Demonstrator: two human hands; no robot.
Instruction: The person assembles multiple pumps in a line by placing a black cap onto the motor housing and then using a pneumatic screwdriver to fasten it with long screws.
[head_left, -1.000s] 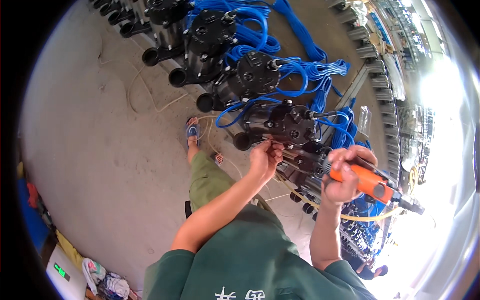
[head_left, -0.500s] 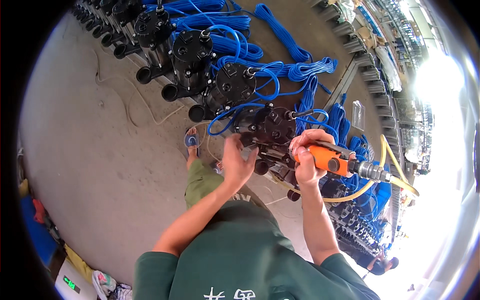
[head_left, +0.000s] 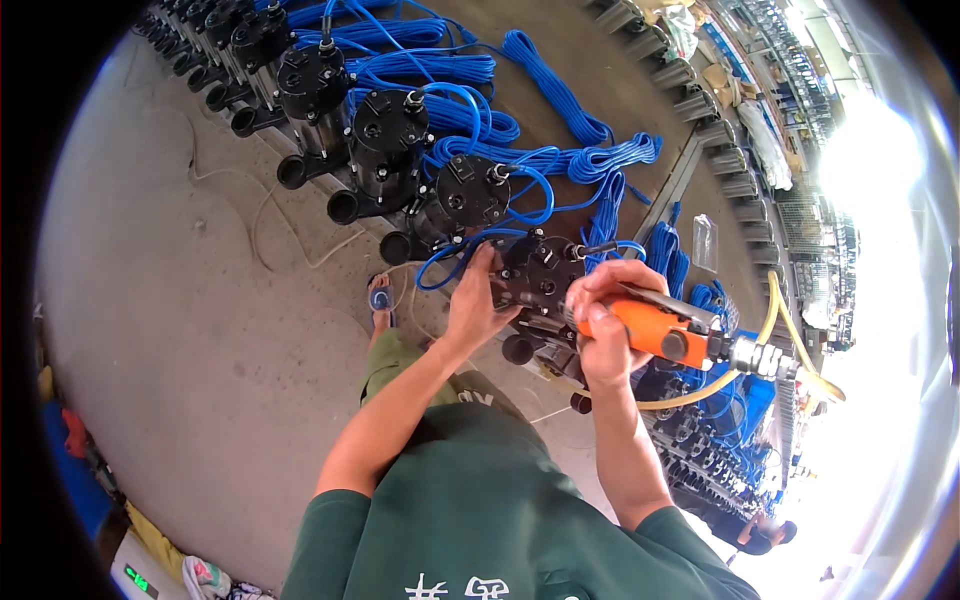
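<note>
My right hand [head_left: 608, 325] is closed around an orange air-powered hand tool [head_left: 655, 332] with a dark lever along its top. The tool's tip end points left toward a black submersible pump [head_left: 545, 270]; whether they touch is hidden by my fingers. From the tool's metal coupling [head_left: 755, 355] runs a yellow air hose [head_left: 775, 310]. My left hand [head_left: 478, 305] grips the left side of that same pump, thumb and fingers around its body. A blue cable [head_left: 440, 270] leaves the pump's top and loops past my left hand.
More black pumps [head_left: 390, 125] stand in a row toward the upper left, with coiled blue cables [head_left: 560, 85] beside them. Metal cylinders [head_left: 715, 133] line the right. A thin pale hose [head_left: 262, 215] lies on the floor. Another person [head_left: 765, 533] is at the lower right.
My left hand has moved up against the pump and closed on its side. The right hand, still holding the orange tool, has shifted slightly left and down.
</note>
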